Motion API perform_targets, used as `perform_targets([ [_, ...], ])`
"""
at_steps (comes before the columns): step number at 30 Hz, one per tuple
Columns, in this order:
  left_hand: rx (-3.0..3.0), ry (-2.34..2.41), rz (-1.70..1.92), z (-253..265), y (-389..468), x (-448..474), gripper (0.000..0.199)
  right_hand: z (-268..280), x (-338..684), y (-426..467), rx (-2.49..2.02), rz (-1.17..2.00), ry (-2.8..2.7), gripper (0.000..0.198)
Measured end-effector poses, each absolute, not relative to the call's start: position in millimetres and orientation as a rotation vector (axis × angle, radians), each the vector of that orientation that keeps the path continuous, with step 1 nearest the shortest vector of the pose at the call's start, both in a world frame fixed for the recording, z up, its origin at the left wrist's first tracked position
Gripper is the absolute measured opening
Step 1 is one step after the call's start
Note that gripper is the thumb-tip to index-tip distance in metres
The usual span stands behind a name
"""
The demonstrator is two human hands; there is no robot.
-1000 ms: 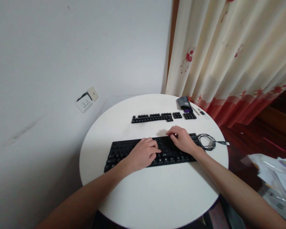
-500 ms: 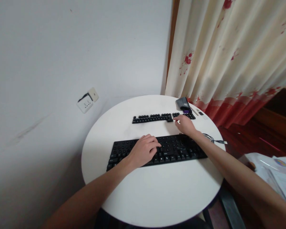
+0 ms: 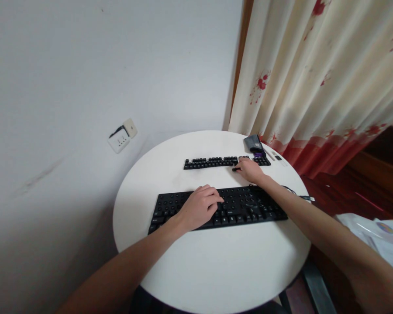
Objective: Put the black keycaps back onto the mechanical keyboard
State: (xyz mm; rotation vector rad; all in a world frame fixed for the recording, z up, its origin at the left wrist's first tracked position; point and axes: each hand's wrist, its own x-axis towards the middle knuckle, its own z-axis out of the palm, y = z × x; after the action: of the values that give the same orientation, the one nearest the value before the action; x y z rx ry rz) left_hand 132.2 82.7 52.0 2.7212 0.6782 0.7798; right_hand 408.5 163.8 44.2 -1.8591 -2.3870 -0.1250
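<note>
Evidently the hands stood well apart from each other at one white round table (image 3: pixel 216 266); the left hand (image 3: pixel 201 206) lay palm down over the middle of a black keyboard (image 3: pixel 240 207), its fingers loosely bent and relaxed; the right hand (image 3: pixel 249 170) reached beyond it, thumb and fingertips pinched on a black keycap (image 3: pixel 236 168) just in front of the rows of loose keycaps (image 3: pixel 209 163).

Containers: a grey pouch (image 3: pixel 253 143) slumped near the far right edge, a purple item (image 3: pixel 258 154) at its near end; whether that item sat inside or merely against it could not be told; on the right, a clear plastic bag (image 3: pixel 367 224) lay over white sheets.

Materials: tabletop smooth and matt; keyboard long, rectangular, slightly skewed, with a thin dark cable (image 3: pixel 288 189) partly hidden by the right forearm and ending in a metal-tipped plug (image 3: pixel 308 198); keycaps small and blocky, in straight rows, a separate block (image 3: pixel 262 161) just right of the hand; curtain (image 3: pixel 291 87) cream, deeply folded, red-flowered, its lower band red.
</note>
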Motion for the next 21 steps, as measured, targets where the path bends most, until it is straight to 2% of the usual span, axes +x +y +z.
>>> perform_targets([
  [7,2.714,0.689,0.716,52,81,133,0.03,35,415,149,-1.682,0.0,-2.373,0.013],
  [13,2.721,0.685,0.642,50,81,136,0.031,32,417,136,-1.728,0.134,-2.269,0.008],
  [21,2.714,0.7,0.593,48,82,135,0.031,49,416,103,-1.506,0.312,-2.018,0.01],
])
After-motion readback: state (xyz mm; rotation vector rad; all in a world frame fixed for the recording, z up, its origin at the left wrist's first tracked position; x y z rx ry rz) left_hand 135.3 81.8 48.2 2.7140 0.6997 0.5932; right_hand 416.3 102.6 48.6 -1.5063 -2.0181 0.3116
